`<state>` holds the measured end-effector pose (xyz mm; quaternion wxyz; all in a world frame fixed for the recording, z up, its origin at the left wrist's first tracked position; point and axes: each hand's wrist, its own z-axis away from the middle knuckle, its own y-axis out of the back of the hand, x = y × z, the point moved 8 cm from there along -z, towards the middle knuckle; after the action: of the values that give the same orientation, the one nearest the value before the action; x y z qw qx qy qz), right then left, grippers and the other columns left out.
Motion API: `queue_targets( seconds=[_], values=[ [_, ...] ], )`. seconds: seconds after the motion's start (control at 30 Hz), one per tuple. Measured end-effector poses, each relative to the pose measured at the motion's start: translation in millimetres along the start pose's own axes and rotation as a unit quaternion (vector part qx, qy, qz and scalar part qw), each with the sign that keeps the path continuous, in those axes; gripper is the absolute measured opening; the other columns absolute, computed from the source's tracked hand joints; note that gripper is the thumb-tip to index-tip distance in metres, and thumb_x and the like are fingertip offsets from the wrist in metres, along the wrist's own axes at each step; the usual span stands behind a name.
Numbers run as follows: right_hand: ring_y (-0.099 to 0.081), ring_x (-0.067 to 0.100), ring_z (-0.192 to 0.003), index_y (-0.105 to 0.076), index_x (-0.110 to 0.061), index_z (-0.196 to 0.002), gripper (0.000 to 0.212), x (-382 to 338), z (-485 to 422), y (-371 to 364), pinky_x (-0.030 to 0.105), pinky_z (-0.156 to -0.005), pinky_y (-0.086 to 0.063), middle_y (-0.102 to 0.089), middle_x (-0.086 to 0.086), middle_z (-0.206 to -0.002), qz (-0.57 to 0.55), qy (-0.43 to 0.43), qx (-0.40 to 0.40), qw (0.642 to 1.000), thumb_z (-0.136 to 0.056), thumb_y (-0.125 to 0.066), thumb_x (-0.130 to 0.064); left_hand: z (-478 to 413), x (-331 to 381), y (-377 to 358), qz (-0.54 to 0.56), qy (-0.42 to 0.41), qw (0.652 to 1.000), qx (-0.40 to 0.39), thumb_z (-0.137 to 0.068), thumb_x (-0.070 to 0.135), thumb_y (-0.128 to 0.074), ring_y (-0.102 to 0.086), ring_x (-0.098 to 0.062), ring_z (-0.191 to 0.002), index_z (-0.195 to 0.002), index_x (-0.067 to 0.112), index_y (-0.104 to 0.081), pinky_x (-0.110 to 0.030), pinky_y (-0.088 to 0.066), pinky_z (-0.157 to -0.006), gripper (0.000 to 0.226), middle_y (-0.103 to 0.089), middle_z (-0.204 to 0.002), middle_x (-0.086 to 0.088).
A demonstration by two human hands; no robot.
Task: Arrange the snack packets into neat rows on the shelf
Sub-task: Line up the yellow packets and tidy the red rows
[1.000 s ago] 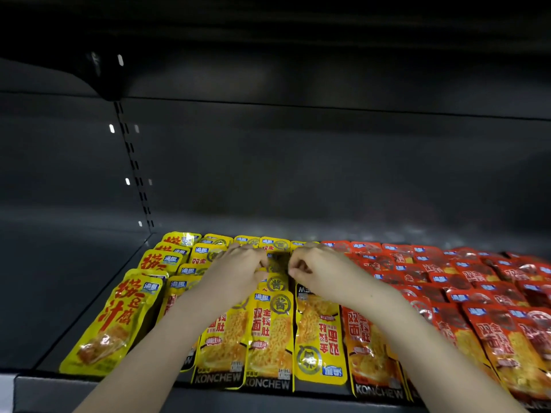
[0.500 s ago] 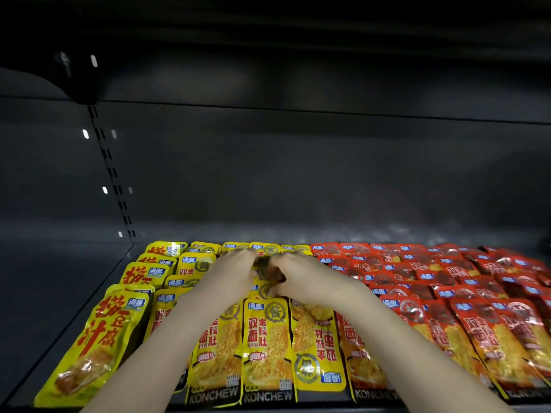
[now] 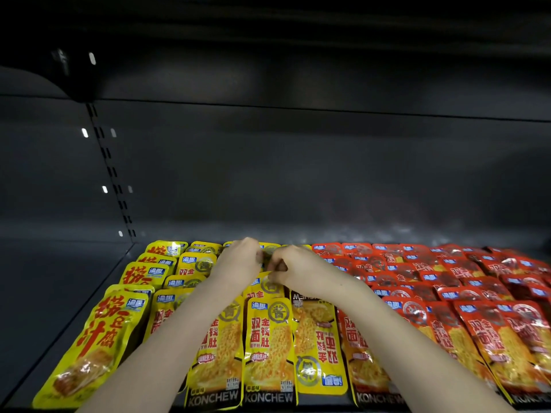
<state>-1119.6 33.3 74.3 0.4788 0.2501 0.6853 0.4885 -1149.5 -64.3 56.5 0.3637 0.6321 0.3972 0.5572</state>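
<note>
A dark shelf (image 3: 74,296) holds red snack packets (image 3: 447,293) in overlapping rows, yellow packets (image 3: 268,338) nearly so, one front packet (image 3: 317,344) upside down; left hand (image 3: 238,265) and right hand (image 3: 299,268), fingers curled, pinch a rear yellow packet (image 3: 269,252) mid-row, tidying apparently almost finished

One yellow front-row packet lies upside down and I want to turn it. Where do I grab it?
Pinch the upside-down packet by its near edge, coming from the shelf front. It lies flat; a yellow packet and a red packet crowd its long sides, and the right arm crosses its far end, so only the near edge is free.
</note>
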Motion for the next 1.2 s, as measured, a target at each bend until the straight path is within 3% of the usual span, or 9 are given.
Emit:
queue_targets(
  seconds=[0.13, 0.23, 0.3, 0.43, 0.5, 0.63, 0.73, 1.03, 1.2],
  values=[
    [-0.041, 0.015, -0.07, -0.066, -0.013, -0.092, 0.012, 4.3, -1.1, 4.4, 0.021, -0.05, -0.024, -0.041, -0.012, -0.062, 0.027, -0.007, 0.035, 0.999, -0.088, -0.06, -0.023, -0.8, -1.2, 0.0, 0.017, -0.003, 1.0, 0.012, -0.091, 0.007, -0.048, -0.061, -0.029, -0.095, -0.087, 0.015, -0.069, -0.036, -0.048, -0.078, 0.022, -0.067, -0.098, -0.009],
    [-0.053, 0.023, -0.086, -0.066, -0.015, -0.095, 0.013, 5.4, -1.1, 0.2, 0.024, -0.066, -0.029, -0.058, 0.0, -0.082, 0.048, -0.003, 0.026, 0.998, -0.088, -0.059, -0.023, -0.8, -0.5, -1.2, 0.039, -0.033, 0.999, -0.003, -0.091, 0.009, -0.052, -0.062, -0.027, -0.092, -0.083, 0.014, -0.069, -0.036, -0.05, -0.079, 0.02, -0.068, -0.093, -0.009],
    [-0.057, 0.023, -0.096, -0.065, -0.015, -0.097, 0.014, 6.3, -1.0, -1.3, 0.024, -0.069, -0.029, -0.058, 0.0, -0.085, 0.05, -0.005, 0.026, 0.998, -0.088, -0.058, -0.023, 1.2, -0.6, -0.7, 0.051, -0.046, 0.997, -0.017, -0.091, 0.01, -0.054, -0.062, -0.025, -0.091, -0.084, 0.014, -0.069, -0.037, -0.05, -0.08, 0.016, -0.069, -0.092, -0.008],
    [-0.058, 0.024, -0.096, -0.065, -0.018, -0.097, 0.015, 5.1, 5.4, 9.7, 0.028, -0.075, -0.041, -0.063, 0.003, -0.095, 0.052, 0.004, 0.063, 0.997, -0.09, -0.053, -0.022, 9.5, -3.1, 17.0, 0.07, -0.047, 0.996, 0.021, -0.09, 0.015, -0.059, -0.063, -0.019, -0.094, -0.097, 0.017, -0.065, -0.037, -0.051, -0.085, 0.01, -0.068, -0.097, -0.002],
    [-0.057, 0.022, -0.097, -0.065, -0.019, -0.096, 0.015, 2.8, 13.0, 17.1, 0.03, -0.079, -0.042, -0.062, 0.0, -0.097, 0.047, 0.014, 0.069, 0.996, -0.092, -0.051, -0.024, 17.9, -1.1, 28.8, 0.06, -0.06, 0.996, 0.027, -0.09, 0.018, -0.058, -0.062, -0.015, -0.09, -0.092, 0.02, -0.066, -0.036, -0.052, -0.083, 0.008, -0.066, -0.09, 0.004],
    [-0.052, 0.017, -0.102, -0.063, -0.024, -0.094, 0.017, -3.2, 31.8, 12.1, 0.032, -0.087, -0.04, -0.053, -0.007, -0.093, 0.084, 0.039, -0.005, 0.996, -0.091, -0.054, -0.037, 45.2, 3.5, 20.9, -0.011, -0.084, 0.992, -0.09, -0.087, 0.032, -0.061, -0.059, -0.011, -0.093, -0.077, 0.027, -0.063, -0.037, -0.05, -0.087, 0.012, -0.065, -0.088, 0.009],
    [-0.045, 0.016, -0.107, -0.06, -0.027, -0.098, 0.022, -1.0, 43.1, -0.9, 0.035, -0.091, -0.037, -0.053, -0.004, -0.104, 0.126, 0.035, -0.059, 0.99, -0.087, -0.057, -0.045, 59.6, 4.0, 15.2, -0.061, -0.101, 0.989, -0.086, -0.088, 0.039, -0.059, -0.049, -0.011, -0.106, -0.083, 0.029, -0.062, -0.034, -0.041, -0.095, 0.011, -0.066, -0.092, 0.012],
    [-0.043, 0.021, -0.113, -0.055, -0.018, -0.106, 0.034, 0.1, 44.8, -11.7, 0.036, -0.093, -0.037, -0.05, 0.001, -0.113, 0.139, 0.024, -0.044, 0.989, -0.086, -0.058, -0.045, 70.2, 12.7, 6.9, -0.023, -0.124, 0.989, -0.083, -0.088, 0.03, -0.062, -0.041, -0.013, -0.107, -0.102, 0.026, -0.061, -0.027, -0.033, -0.083, 0.015, -0.059, -0.093, 0.009],
    [-0.045, 0.021, -0.111, -0.056, -0.019, -0.104, 0.03, -2.2, 42.0, -10.0, 0.034, -0.091, -0.036, -0.051, 0.001, -0.11, 0.12, 0.02, -0.032, 0.992, -0.086, -0.059, -0.044, 64.5, 10.9, 8.3, 0.025, -0.116, 0.991, -0.067, -0.09, 0.019, -0.061, -0.049, -0.008, -0.08, -0.096, 0.022, -0.063, -0.024, -0.032, -0.066, 0.008, -0.064, -0.086, 0.007]
  ],
)
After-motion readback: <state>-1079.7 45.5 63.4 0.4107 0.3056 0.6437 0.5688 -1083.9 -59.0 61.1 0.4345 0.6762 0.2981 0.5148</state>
